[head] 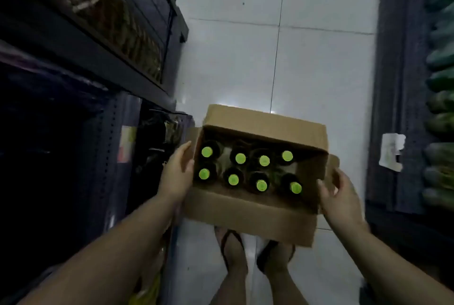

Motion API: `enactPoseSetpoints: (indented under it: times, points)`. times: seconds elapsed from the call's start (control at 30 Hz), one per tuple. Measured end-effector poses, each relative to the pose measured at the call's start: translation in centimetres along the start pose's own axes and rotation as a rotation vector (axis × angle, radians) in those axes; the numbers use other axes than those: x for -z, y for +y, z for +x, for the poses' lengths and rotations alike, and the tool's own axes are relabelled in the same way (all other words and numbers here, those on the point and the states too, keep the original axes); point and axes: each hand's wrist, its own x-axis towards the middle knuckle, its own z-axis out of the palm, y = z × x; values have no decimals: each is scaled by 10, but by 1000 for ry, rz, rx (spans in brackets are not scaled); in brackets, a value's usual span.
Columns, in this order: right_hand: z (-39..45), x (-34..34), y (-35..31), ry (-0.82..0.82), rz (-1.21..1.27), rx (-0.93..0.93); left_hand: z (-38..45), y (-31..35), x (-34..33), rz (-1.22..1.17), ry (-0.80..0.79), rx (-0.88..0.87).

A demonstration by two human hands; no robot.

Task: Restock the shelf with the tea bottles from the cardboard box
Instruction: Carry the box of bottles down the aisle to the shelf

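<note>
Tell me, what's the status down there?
Left hand and right hand open against cardboard box sides. Eight green-capped tea bottles inside. Nothing blocking.

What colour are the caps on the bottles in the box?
Bright lime green caps, clearest in the head view.

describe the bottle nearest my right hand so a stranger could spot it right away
Find the open brown cardboard box on the white tiled floor. Eight dark bottles with lime-green caps stand inside in two rows of four. Yours is the near-row bottle closest to the right hand, at the row's end.
</note>
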Motion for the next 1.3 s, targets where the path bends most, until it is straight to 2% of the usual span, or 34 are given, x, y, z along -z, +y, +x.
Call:
enactPoseSetpoints:
  times: [0.23,0.33,0.43,0.6,0.87,1.0,1.3]
  points:
    - [62,-60,56,134,-40,41,63,-53,-28,151,-29,-93]
    - [68,-69,68,160,-26,93,67,-64,-28,352,-51,-216]
    - [69,-69,82,102,-43,106,63,-70,-28,471,-141,-260]
    - [75,-64,96,58,-114,77,57,-71,-35,517,-50,-310]
    - [79,-52,92,62,41,119,49,-60,-37,397,-7,-215]
    - [84,-38,91,48,150,121,52,-45,-30,299,-62,-214]
    - [39,47,64,20,297,100,3,10,-12,90,-133,-174]
